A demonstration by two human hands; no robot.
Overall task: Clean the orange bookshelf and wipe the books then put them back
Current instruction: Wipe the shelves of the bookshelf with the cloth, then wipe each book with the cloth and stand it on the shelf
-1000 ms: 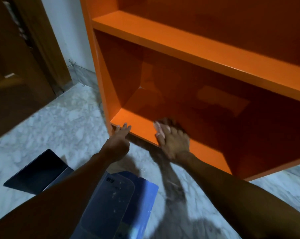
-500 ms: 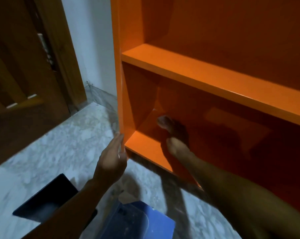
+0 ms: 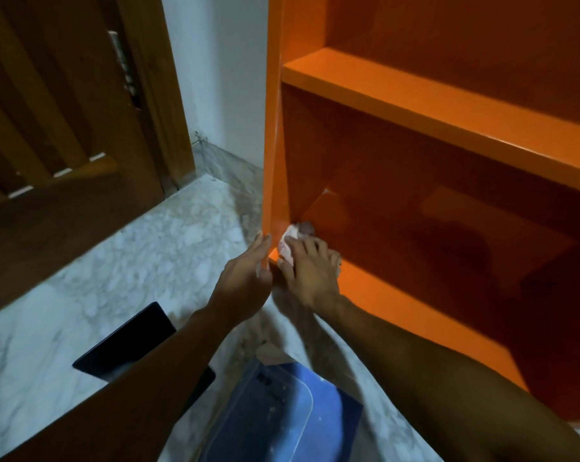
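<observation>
A small pale cloth point(image 3: 288, 244) is pressed by the right hand point(image 3: 310, 273) into the bottom-left corner of the orange bookshelf point(image 3: 415, 105), fingers spread and curled over the wad, so the hand is taken as clamped on it. The left hand point(image 3: 245, 278) is just at its 9 o'clock, fingers straight and together, laid flat against the front edge of the shelf's left side panel point(image 3: 271, 135); nothing is held in it. The cloth is judged soft, light and crushable, best kept bunched under the fingertips so it can be pushed into the corner seam; slip on the glossy paint looks likely, so downward pressure would be needed. The bookshelf reads as stiff, heavy, smooth-lacquered; bracing at the panel edge, as is being done, seems the sensible hold. The bottom compartment point(image 3: 432, 248) is seen holding only the cloth and hand; the compartment above the upper shelf board point(image 3: 432, 105) shows no books in the visible part, rest cut off. Books are out on the marble floor point(image 3: 121, 261): a blue book point(image 3: 288, 415) at 6 o'clock from the hands, between the forearms, and a dark flat book point(image 3: 128, 345) at 7 o'clock, partly under the left forearm. Both are judged rigid, thin, moderately light, probably dusty, to be gripped at spine or long edge. A wooden door point(image 3: 65, 128) stands at 10 o'clock.
</observation>
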